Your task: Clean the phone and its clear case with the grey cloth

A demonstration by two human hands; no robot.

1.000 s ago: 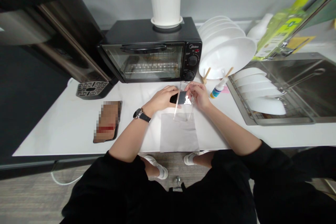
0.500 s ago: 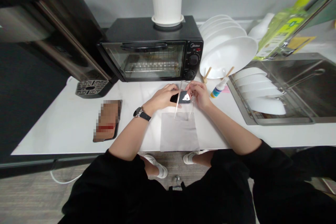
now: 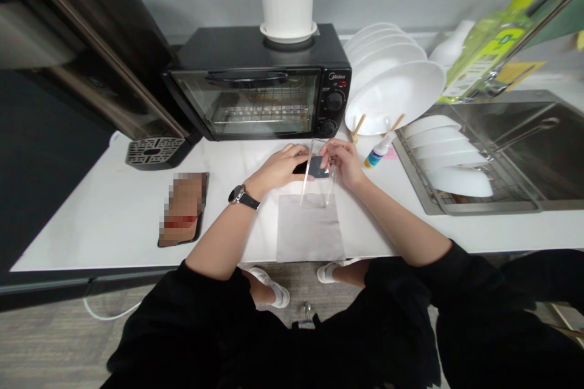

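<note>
My left hand (image 3: 278, 168), with a watch on its wrist, is closed round a small dark object (image 3: 311, 166) just above the white counter (image 3: 104, 219). My right hand (image 3: 347, 161) pinches the top of a clear plastic phone case (image 3: 318, 181) that stands tilted over the same dark object. Both hands meet in front of the black toaster oven (image 3: 260, 91). A grey cloth (image 3: 309, 228) lies flat on the counter just below the case. Exactly what the dark object is stays unclear.
A brown phone-sized slab (image 3: 183, 209) lies at the left. A drip grille (image 3: 152, 152) sits by a dark machine. White plates (image 3: 395, 91) lean in a rack, more plates (image 3: 449, 158) sit over the sink (image 3: 533, 146). A small glue bottle (image 3: 378, 153) lies near my right hand.
The clear case has tipped lower toward the cloth and the dark object's bright glint is gone. Both hands stay in the same place.
</note>
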